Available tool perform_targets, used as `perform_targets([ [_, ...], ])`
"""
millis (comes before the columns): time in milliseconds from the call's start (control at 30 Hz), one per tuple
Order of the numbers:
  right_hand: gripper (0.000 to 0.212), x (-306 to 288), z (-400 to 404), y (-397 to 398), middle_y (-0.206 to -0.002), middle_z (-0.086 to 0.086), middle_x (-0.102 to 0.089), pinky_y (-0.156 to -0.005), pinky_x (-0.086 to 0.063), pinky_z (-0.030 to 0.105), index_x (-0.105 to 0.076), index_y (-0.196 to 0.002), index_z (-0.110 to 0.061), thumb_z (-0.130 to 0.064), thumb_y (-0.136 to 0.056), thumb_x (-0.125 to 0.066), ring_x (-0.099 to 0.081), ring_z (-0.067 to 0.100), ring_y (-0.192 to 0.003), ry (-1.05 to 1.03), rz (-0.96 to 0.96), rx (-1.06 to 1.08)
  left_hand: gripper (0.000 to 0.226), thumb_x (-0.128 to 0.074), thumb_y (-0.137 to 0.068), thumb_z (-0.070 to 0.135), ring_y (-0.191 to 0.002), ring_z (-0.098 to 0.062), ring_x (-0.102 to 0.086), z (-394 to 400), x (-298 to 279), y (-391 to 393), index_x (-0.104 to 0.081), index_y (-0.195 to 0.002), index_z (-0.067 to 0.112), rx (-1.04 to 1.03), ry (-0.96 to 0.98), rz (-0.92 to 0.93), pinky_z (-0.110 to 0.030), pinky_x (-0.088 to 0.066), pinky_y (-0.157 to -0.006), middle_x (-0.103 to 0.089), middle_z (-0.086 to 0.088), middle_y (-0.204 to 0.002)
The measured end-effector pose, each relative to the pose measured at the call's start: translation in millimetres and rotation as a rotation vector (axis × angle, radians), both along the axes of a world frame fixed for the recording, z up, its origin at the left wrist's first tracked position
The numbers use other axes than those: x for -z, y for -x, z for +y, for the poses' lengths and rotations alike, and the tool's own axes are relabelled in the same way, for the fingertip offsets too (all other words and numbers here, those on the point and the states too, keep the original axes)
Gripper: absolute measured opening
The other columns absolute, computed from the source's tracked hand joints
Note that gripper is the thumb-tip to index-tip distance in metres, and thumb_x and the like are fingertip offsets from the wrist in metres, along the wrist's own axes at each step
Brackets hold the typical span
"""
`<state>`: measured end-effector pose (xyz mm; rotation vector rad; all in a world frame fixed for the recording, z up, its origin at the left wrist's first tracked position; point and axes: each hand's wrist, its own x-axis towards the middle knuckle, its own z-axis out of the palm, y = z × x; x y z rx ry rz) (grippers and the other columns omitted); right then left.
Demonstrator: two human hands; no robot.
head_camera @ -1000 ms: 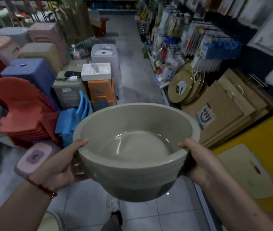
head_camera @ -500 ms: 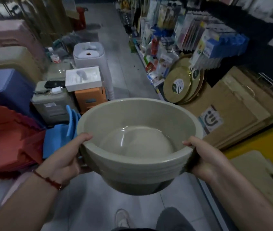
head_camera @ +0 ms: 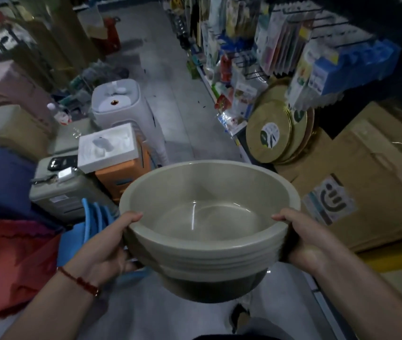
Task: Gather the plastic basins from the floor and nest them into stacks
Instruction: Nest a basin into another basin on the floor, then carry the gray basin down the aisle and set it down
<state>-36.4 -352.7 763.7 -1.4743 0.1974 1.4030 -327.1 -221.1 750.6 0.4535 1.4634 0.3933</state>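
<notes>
Partly hidden fingers (head_camera: 124, 262) behind basins (head_camera: 209, 244)

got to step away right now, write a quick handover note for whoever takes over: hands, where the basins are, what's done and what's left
Left hand: grips the left rim of the basin stack, thumb over the edge.
Right hand: grips the right rim the same way.
Basins: several grey-green basins are nested into one stack, judging by the layered rims, held level in the air above the tiled floor of the shop aisle.
Done: this stack is gathered and nested.
Left: set it down. No loose basins show on the floor in this view, so look around for any remaining and nest them too.
</notes>
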Motion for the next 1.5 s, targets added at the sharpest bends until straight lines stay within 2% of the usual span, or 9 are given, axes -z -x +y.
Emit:
perform_targets([
  [200,0.025,-0.4,80.9,-69.4,-0.097,0.019,-0.067,-0.074,-0.053,0.040,-0.062,-0.109,-0.001,-0.004,-0.085,-0.058,-0.064,0.034,-0.089,0.028,-0.009,-0.024,0.043,-0.062,-0.087,0.030,-0.113,-0.032,-0.060,57.0,1.5,-65.8,-0.059,-0.126,0.012,-0.085,0.032,-0.064,-0.047,-0.052,-0.087,-0.064,-0.014,-0.127],
  [333,0.029,-9.1,135.3,-96.3,-0.104,0.022,-0.067,-0.076,-0.052,0.039,-0.065,-0.110,0.000,-0.002,-0.082,-0.057,-0.064,0.032,-0.089,0.015,-0.052,-0.045,0.030,-0.060,-0.090,0.030,-0.114,-0.032,-0.059,84.2,0.6,-84.6,-0.061,-0.114,0.011,-0.156,0.027,-0.083,-0.051,-0.048,-0.097,-0.064,-0.014,-0.127],
  [500,0.030,-19.8,201.3,-106.2,-0.099,0.019,-0.068,-0.074,-0.054,0.041,-0.064,-0.113,-0.005,-0.001,-0.084,-0.057,-0.064,0.033,-0.084,-0.001,-0.047,-0.096,0.044,-0.064,-0.085,0.033,-0.107,-0.030,-0.063,136.1,4.6,-87.1,-0.058,-0.124,0.015,-0.191,0.000,-0.095,-0.046,-0.053,-0.079,-0.068,-0.011,-0.120],
  [700,0.012,-19.9,285.8,-101.1,-0.095,0.019,-0.066,-0.095,-0.048,0.052,-0.062,-0.096,-0.005,-0.001,-0.087,-0.055,-0.063,0.036,-0.090,0.043,-0.039,-0.163,0.046,-0.066,-0.085,0.033,-0.112,-0.028,-0.063,214.2,23.2,-84.3,-0.059,-0.128,0.018,-0.219,0.026,-0.113,-0.047,-0.052,-0.087,-0.068,-0.008,-0.121],
  [933,0.008,-27.6,401.5,-87.4,-0.097,0.020,-0.061,-0.065,-0.048,0.049,-0.056,-0.096,-0.008,-0.004,-0.089,-0.058,-0.059,0.036,-0.088,0.122,-0.035,-0.138,0.044,-0.068,-0.083,0.033,-0.109,-0.030,-0.064,349.6,21.2,-80.1,-0.061,-0.124,0.018,-0.154,0.022,-0.144,-0.045,-0.055,-0.078,-0.070,-0.009,-0.118],
  [1133,0.010,-31.8,478.6,-90.8,-0.105,0.023,-0.058,-0.069,-0.048,0.053,-0.054,-0.097,-0.009,-0.004,-0.089,-0.056,-0.058,0.040,-0.095,0.103,-0.018,-0.089,0.036,-0.065,-0.087,0.032,-0.102,-0.029,-0.063,443.5,5.8,-88.7,-0.062,-0.115,0.011,-0.115,-0.010,-0.112,-0.044,-0.054,-0.081,-0.068,-0.012,-0.114],
  [1267,0.012,-27.4,530.4,-102.9,-0.102,0.019,-0.061,-0.071,-0.049,0.051,-0.057,-0.100,-0.008,-0.006,-0.089,-0.056,-0.059,0.037,-0.095,0.087,-0.043,-0.070,0.026,-0.062,-0.089,0.032,-0.086,-0.026,-0.064,493.5,-0.7,-101.4,-0.063,-0.105,0.011,-0.075,-0.034,-0.102,-0.038,-0.058,-0.057,-0.068,-0.009,-0.099],
  [1400,0.012,-13.8,581.1,-119.4,-0.104,0.020,-0.061,-0.074,-0.051,0.051,-0.058,-0.100,-0.009,-0.007,-0.087,-0.058,-0.059,0.036,-0.096,0.103,-0.021,-0.073,0.030,-0.064,-0.088,0.034,-0.092,-0.028,-0.065,540.7,4.3,-115.5,-0.063,-0.108,0.011,-0.083,-0.038,-0.082,-0.044,-0.054,-0.077,-0.069,-0.009,-0.104],
  [1500,0.008,-3.2,623.5,-142.3,-0.096,0.019,-0.060,-0.085,-0.049,0.051,-0.059,-0.097,-0.007,-0.007,-0.089,-0.056,-0.058,0.035,-0.088,0.117,0.010,-0.096,0.027,-0.064,-0.088,0.034,-0.086,-0.026,-0.065,577.9,8.4,-135.3,-0.063,-0.107,0.013,-0.073,-0.060,-0.058,-0.042,-0.053,-0.073,-0.068,-0.007,-0.094],
])
